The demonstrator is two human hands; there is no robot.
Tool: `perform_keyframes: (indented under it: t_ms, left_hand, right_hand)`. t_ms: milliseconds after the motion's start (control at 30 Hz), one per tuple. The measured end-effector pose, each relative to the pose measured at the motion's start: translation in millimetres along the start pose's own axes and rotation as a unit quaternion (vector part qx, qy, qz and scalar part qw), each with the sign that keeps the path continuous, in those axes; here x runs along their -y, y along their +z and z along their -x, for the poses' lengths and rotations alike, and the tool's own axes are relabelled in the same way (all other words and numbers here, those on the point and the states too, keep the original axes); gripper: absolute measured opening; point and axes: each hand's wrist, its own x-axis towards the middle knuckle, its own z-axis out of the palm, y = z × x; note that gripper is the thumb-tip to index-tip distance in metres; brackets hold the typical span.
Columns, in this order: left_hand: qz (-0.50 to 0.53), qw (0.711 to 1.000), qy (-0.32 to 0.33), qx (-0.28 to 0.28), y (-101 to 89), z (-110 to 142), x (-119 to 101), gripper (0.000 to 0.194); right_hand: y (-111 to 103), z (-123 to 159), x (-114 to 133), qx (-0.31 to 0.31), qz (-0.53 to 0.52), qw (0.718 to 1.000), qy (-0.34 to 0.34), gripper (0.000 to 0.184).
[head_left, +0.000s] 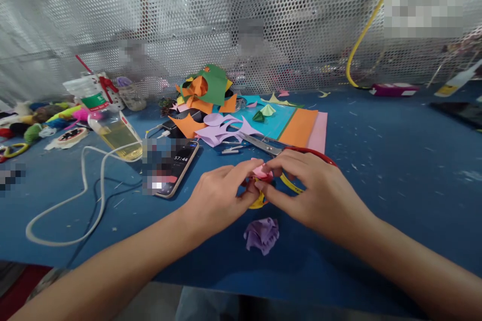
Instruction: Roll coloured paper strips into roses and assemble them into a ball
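Both hands meet over the blue table, fingers closed round a small piece of pink folded paper (259,169). My left hand (226,193) pinches it from the left, and my right hand (309,180) grips it from the right. Some red shows beneath the pink, but the fingertips partly cover it. Behind my right hand lies a pair of scissors (265,145) with red and yellow handles, blades pointing up and left. Something yellow (258,204) peeks out under the fingers, its kind unclear. Closer to me rests a crumpled purple paper flower (262,235).
A phone (183,165) and a looped white cable (85,190) lie to the left, near a bottle of yellowish liquid (120,135). Cut paper scraps (211,88) pile at the back beside orange sheets (299,128). A perforated metal panel (301,10) stands behind the table.
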Motion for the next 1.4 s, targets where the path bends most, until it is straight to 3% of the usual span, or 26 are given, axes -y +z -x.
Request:
perform_keyframes:
  t_ms: [433,567,733,867,1100,1400]
  left_hand:
    - [0.024,1.0,0.001,0.014,-1.2,-3.9,1.8,0.01]
    - [0.113,0.987,-0.096,0.054,-3.2,-8.0,0.1,0.016]
    - [0.228,0.942,-0.234,0.077,0.7,-9.1,-1.3,0.018]
    - [0.272,0.915,-0.287,0.084,10.2,-4.4,4.9,0.023]
    - [0.232,0.921,-0.279,0.144,20.4,-0.4,10.4,0.02]
    - [0.189,0.937,-0.251,0.153,22.1,-1.6,7.9,0.022]
  right_hand:
    - [0.8,3.9,-0.4,0.027,0.078,0.996,-0.045,0.016]
    - [-0.9,3.9,-0.6,0.021,0.079,0.996,-0.044,0.017]
    - [0.4,2.4,-1.0,0.006,0.092,0.995,-0.034,0.018]
    - [1.5,2.9,-3.2,0.035,0.123,0.99,-0.059,0.017]
    - [4.9,4.5,-9.8,0.116,0.142,0.983,-0.03,0.017]
    - [4.6,-1.0,-14.1,0.162,0.088,0.982,0.043,0.017]
